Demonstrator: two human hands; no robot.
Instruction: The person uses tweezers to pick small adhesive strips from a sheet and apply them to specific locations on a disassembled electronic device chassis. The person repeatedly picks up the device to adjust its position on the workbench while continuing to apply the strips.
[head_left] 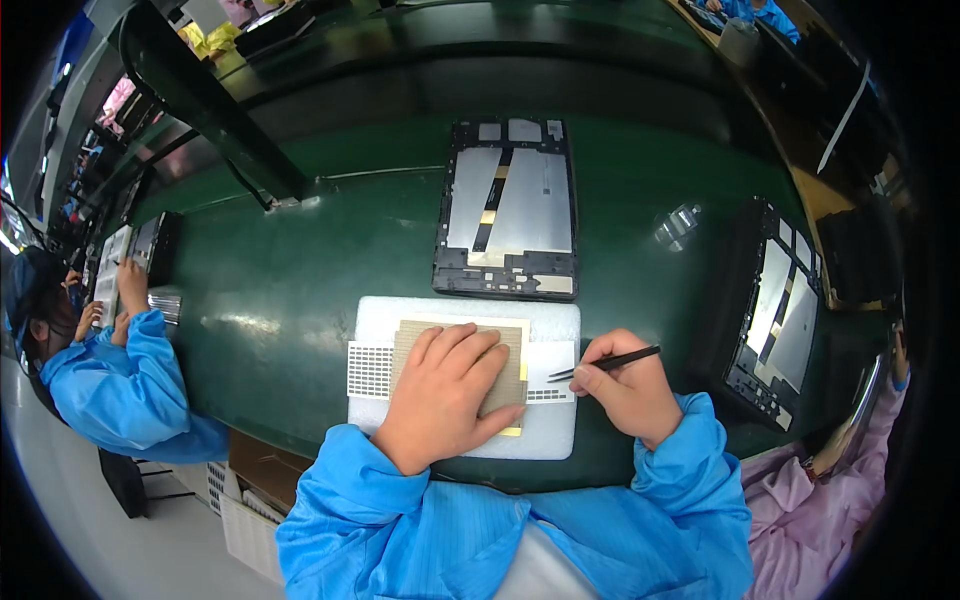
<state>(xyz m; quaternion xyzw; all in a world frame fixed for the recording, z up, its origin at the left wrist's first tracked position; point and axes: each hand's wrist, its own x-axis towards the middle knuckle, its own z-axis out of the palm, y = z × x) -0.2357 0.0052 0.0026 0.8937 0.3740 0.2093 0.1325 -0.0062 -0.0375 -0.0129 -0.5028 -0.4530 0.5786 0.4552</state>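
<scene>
My left hand [446, 386] lies flat, fingers stretched out, on a grey-brown ribbed card [505, 345]. Beneath the card is a white foam pad [540, 440]. A white sheet with rows of small dark stickers [370, 371] sticks out on both sides of the card, and pale yellow edges show around it. In my right hand [633, 390] are black tweezers [625, 360], closed in a pinch. Their tips point left, over the sheet's right end. Just beyond the pad lies an opened tablet housing [525, 200], its silver inside and dark flex strip facing up.
More tablet housings [775, 315] are piled at the right. A small clear plastic piece [678, 228] lies on the green table [280, 330]. A dark post [205, 110] rises at the far left. Co-workers sit on both sides, one in a blue sleeve [120, 395], another in pink [820, 520].
</scene>
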